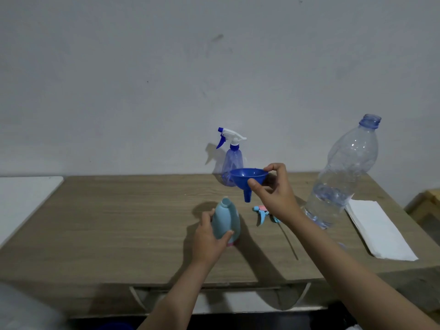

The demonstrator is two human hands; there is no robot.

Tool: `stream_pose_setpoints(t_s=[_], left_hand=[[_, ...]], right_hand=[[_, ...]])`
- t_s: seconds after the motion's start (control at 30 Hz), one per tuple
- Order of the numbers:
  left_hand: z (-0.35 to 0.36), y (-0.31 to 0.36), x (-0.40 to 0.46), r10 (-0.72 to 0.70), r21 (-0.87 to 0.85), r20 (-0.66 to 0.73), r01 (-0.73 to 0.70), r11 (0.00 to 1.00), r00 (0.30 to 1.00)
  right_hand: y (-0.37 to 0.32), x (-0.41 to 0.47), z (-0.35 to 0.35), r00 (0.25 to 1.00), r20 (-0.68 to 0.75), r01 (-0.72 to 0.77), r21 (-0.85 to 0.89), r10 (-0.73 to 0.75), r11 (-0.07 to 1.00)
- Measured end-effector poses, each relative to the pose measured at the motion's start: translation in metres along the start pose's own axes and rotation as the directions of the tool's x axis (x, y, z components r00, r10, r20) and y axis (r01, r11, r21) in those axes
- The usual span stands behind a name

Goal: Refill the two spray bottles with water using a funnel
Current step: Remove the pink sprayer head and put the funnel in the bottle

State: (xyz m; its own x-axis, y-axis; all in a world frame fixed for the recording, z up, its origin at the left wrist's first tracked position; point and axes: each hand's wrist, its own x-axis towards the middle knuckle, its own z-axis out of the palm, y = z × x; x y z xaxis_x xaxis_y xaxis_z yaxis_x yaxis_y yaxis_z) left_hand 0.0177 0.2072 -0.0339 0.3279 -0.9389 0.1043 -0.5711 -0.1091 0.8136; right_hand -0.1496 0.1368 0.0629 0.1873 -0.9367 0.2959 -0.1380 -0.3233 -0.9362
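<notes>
A light blue spray bottle [225,219] stands upright in the middle of the wooden table [114,222] with its neck uncovered. My left hand [208,238] grips its body. Its light blue spray head [262,211] lies on the table just to the right. My right hand [273,189] pinches the rim of a dark blue funnel [247,181], held in the air above and right of that bottle's neck. A clear blue spray bottle [232,163] with a white and blue trigger head stands at the back by the wall. A big clear water bottle [342,172], uncapped and partly filled, stands at the right.
A folded white cloth or paper [378,229] lies at the table's right end. A white surface [21,198] adjoins the table on the left. The grey wall rises right behind the table. A wooden box [428,203] sits beyond the right edge.
</notes>
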Motion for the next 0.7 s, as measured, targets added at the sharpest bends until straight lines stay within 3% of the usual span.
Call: stream_pose_setpoints(t_s=[0.33,0.7], left_hand=[[0.007,-0.01,0.004,-0.009,-0.07,-0.019,0.007,0.997,1.0],[0.003,-0.006,0.003,-0.005,-0.049,-0.002,0.005,0.999,1.0]], right_hand=[[0.002,-0.001,0.034,1.0,0.003,-0.012,-0.031,0.012,0.999],[0.014,-0.015,0.036,0.992,0.104,-0.046,-0.188,0.066,0.981]])
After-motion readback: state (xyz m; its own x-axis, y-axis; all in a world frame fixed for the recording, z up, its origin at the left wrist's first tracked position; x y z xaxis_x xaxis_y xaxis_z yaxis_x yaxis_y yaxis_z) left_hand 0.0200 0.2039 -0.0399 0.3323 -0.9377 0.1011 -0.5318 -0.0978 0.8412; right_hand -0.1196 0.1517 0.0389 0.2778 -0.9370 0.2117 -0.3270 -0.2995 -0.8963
